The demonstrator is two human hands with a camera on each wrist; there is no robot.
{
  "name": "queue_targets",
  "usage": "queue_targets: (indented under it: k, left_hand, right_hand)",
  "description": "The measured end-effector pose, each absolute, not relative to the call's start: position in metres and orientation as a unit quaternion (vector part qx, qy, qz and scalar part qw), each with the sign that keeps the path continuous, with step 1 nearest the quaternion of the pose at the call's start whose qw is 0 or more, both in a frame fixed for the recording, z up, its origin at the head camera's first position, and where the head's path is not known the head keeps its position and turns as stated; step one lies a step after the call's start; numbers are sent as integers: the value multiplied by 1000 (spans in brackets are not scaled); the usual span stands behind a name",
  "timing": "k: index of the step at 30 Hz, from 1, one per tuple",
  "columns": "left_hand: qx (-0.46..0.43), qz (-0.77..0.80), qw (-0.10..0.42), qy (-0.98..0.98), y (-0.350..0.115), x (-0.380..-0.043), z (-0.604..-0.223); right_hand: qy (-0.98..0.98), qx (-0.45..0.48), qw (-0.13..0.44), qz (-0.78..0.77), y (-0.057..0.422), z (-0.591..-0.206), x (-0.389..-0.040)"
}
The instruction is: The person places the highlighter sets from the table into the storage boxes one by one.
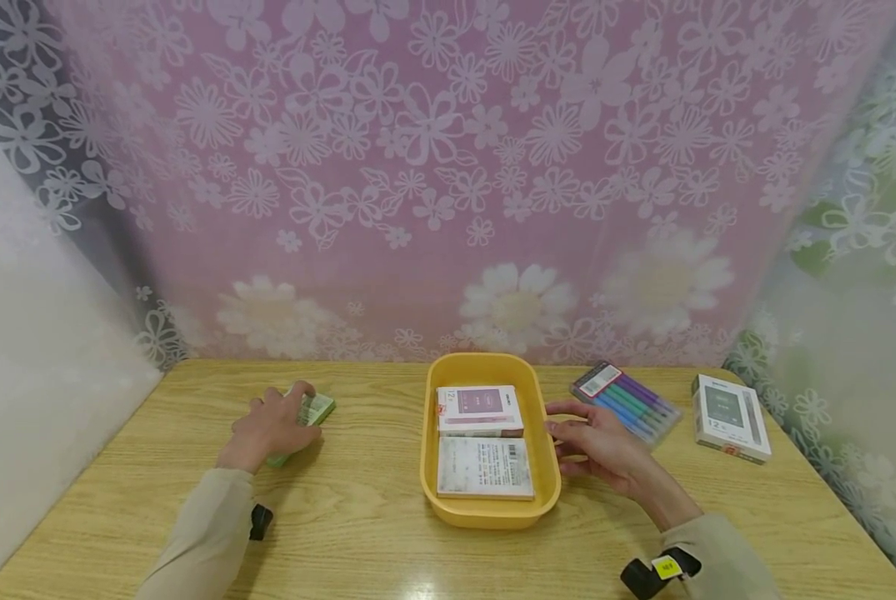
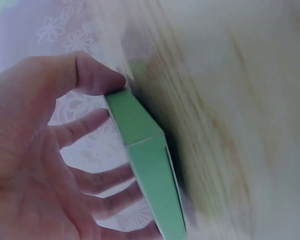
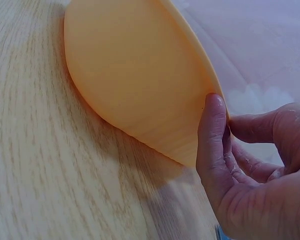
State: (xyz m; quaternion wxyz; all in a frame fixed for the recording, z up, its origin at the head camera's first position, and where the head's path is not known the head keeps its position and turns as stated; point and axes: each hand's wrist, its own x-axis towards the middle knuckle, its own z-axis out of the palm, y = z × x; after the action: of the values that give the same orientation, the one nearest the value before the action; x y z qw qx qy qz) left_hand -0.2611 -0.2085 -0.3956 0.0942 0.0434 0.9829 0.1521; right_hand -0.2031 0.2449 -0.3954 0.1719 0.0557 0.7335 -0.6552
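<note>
You had a table (image 1: 365, 508) of light, yellowish wood grain in front of you. A yellow basket (image 1: 490, 516) stood upright on it near the middle. To your right lay a clear pack of coloured pens (image 1: 633, 404), and near the right edge a white box (image 1: 731, 421). A green box (image 1: 318, 410) was at your left, though whether flat you could not tell.

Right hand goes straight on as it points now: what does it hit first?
The yellow tray: the right hand points at its right-hand side wall, with fingertips at the rim. Contact shows in the right wrist view at one digit at least; for the others, depth is unclear.
</note>
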Motion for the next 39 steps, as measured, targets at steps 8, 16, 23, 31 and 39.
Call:
queue_targets:
  k: [8,16,23,31,39]
  left_hand:
    - [106,175,36,978,-209,-260,-397]
    - [159,204,-36,965,-202,-258,-395]
    - [195,208,-87,955,-189,-253,-386]
    - [238,204,-127,941,-168,-242,-372]
    - [287,201,-169,921,-147,-234,-364]
  right_hand:
    - [730,57,175,-658,245,-396,-202]
    - [728,55,177,-660,246,-396,-203]
    - [728,48,178,-660,245,-396,-203]
    - [729,48,179,-659,245,-396,-204]
    - [728,47,179,-660,245,-396,-203]
